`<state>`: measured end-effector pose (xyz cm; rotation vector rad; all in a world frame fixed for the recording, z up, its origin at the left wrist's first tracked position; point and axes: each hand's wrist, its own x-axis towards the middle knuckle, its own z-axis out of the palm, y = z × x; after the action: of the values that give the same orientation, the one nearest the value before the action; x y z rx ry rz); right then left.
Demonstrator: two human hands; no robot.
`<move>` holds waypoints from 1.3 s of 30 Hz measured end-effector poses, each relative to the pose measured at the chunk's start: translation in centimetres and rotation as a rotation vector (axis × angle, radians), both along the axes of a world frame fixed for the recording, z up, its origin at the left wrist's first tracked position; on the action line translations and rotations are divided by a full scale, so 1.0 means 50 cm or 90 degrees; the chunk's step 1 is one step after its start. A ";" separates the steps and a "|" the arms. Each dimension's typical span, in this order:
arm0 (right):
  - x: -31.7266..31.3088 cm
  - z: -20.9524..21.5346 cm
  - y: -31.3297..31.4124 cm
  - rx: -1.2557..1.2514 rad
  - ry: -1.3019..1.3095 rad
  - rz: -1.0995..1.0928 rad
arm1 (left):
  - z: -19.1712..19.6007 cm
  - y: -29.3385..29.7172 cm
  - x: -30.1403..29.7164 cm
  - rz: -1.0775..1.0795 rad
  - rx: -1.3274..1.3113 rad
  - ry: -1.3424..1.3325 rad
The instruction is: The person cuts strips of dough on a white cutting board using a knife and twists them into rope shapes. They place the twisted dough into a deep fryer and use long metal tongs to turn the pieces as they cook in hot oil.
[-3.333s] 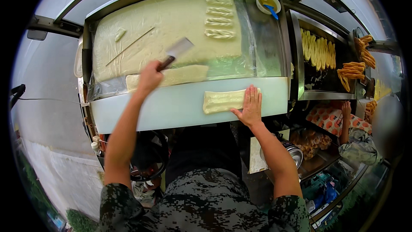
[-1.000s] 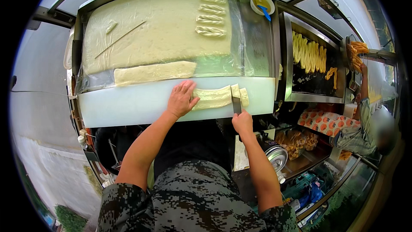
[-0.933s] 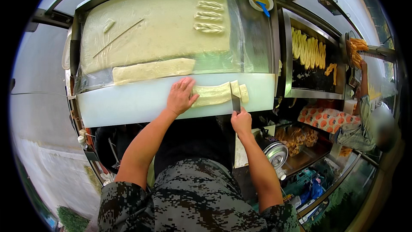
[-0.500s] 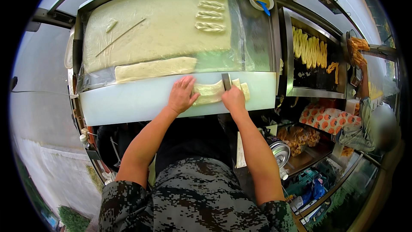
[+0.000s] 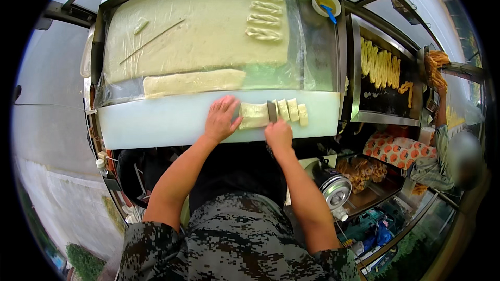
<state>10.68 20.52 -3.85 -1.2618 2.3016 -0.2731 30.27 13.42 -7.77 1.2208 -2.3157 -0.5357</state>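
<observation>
From where I watch, the right hand is nearest, its fingers wrapped around the handle of a cleaver. The left hand lies flat, fingers extended and thumb apart, at the left end of the dough strip. I can't tell whether its fingertips press the dough or merely sit against it, since the palm hides that end. The strip lies across the white cutting board, right of centre, with the blade at its right end.

My main worry is the left thumb: it points toward the cleaver, and as the strip shortens, a hand left there would come within the blade's reach. If that hold is loose, the soft dough could drag sideways and the widths turn uneven. Just right of the blade, the cut slices stand close together; a sideways nudge from the steel could push them into one another, and tacky faces would rejoin. Farther off, the second dough strip lies near the board's far edge, where a wide elbow or tool swing might crease it.
</observation>
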 end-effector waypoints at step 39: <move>0.119 -0.027 -0.022 -0.041 -0.023 0.048 | -0.011 0.013 0.008 0.018 0.019 0.044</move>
<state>16.62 19.41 -5.20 -1.3612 2.2244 -0.3428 30.65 14.09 -8.31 1.2269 -2.2373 -0.5949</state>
